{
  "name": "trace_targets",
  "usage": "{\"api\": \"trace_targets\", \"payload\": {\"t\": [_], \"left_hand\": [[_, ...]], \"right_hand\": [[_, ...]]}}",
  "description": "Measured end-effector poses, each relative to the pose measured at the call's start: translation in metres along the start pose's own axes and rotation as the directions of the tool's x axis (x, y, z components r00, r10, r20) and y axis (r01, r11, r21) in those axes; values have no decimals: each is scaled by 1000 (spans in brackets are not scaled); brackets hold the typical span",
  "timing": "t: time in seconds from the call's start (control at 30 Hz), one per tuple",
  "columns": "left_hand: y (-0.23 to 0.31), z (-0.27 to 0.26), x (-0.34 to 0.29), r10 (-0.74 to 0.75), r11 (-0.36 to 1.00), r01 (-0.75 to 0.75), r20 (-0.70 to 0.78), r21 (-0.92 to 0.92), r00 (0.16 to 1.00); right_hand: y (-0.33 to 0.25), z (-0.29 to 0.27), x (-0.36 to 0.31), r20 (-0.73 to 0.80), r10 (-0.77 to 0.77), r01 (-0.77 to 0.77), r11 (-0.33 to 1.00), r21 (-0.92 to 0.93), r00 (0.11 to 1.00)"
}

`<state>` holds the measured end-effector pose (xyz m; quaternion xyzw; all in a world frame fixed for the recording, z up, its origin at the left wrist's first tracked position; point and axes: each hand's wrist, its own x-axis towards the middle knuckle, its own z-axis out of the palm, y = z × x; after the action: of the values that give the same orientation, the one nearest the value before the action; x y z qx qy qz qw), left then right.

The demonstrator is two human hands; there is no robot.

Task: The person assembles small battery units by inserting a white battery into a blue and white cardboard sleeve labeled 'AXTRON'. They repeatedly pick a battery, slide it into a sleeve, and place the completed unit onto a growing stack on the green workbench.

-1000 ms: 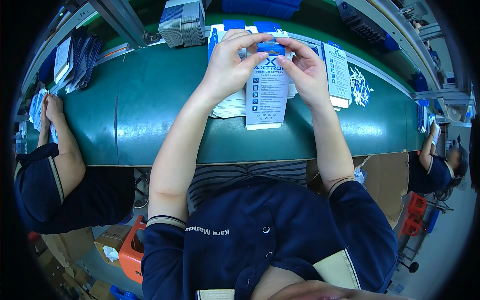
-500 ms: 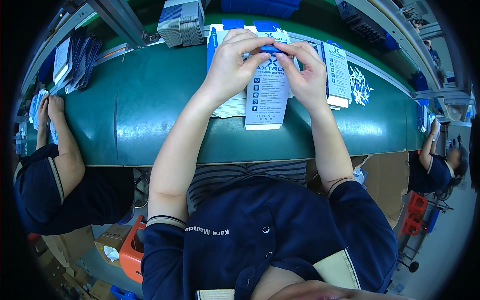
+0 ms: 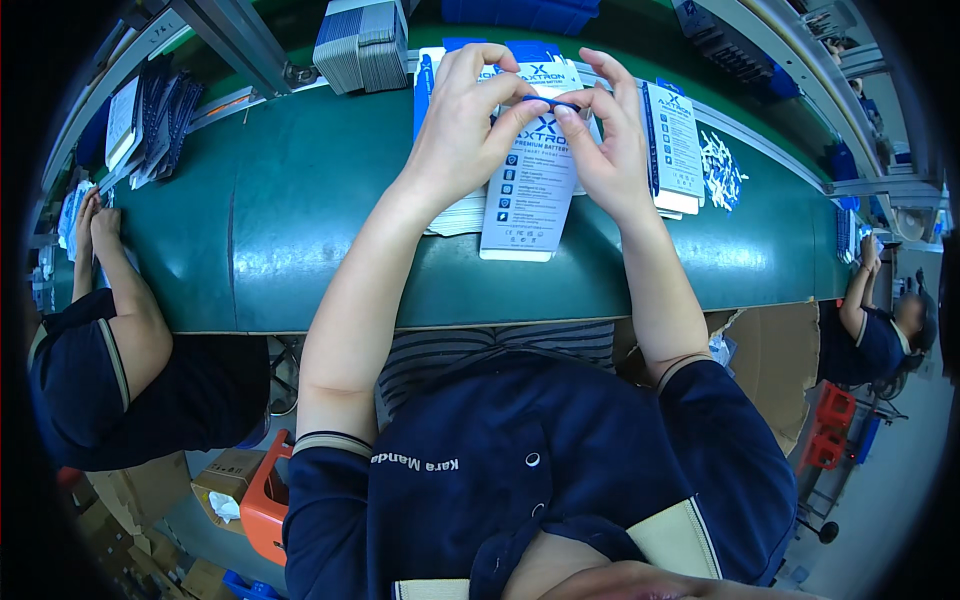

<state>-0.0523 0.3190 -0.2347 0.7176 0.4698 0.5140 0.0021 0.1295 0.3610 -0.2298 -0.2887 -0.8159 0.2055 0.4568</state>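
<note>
A slim white and blue battery box (image 3: 530, 200) tilts toward me over the green table, its printed face up. My left hand (image 3: 470, 120) pinches the blue flap at the box's top edge between thumb and index finger. On the other end of that flap, the thumb and index finger of my right hand (image 3: 610, 145) press too, while its other fingers lift away. Behind the box lies a stack of similar flat boxes (image 3: 455, 218), partly hidden by my hands. To the right sits another stack of flat boxes (image 3: 678, 150).
Small blue and white pieces (image 3: 720, 172) are heaped at the right. A banded stack of flat grey pieces (image 3: 362, 50) and a blue bin (image 3: 520, 14) stand at the back. Dark flat cartons (image 3: 172, 125) lean at the far left. Co-workers sit at both sides of the green table (image 3: 300, 220).
The box's lower end has swung slightly left. Fingers of both hands have lifted and spread, leaving a thumb and index pinch along the blue flap.
</note>
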Motion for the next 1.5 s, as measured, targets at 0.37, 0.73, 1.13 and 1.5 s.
{"api": "trace_targets", "payload": {"t": [0.37, 0.73, 1.13, 1.5], "left_hand": [[-4, -3, -2, -184, 888, 257, 219, -382, 958], [-4, -10, 1, -148, 669, 381, 388, -638, 910], [-5, 3, -5, -119, 754, 316, 353, -576, 928], [-4, 2, -2, -33, 815, 236, 365, -529, 931]], "right_hand": [[7, -5, 1, 333, 185, -320, 853, 412, 924], [3, -3, -1, 392, 100, -367, 612, 700, 915], [5, -11, 4, 311, 89, -256, 793, 553, 946], [9, -11, 2, 396, 198, -408, 719, 563, 897]]}}
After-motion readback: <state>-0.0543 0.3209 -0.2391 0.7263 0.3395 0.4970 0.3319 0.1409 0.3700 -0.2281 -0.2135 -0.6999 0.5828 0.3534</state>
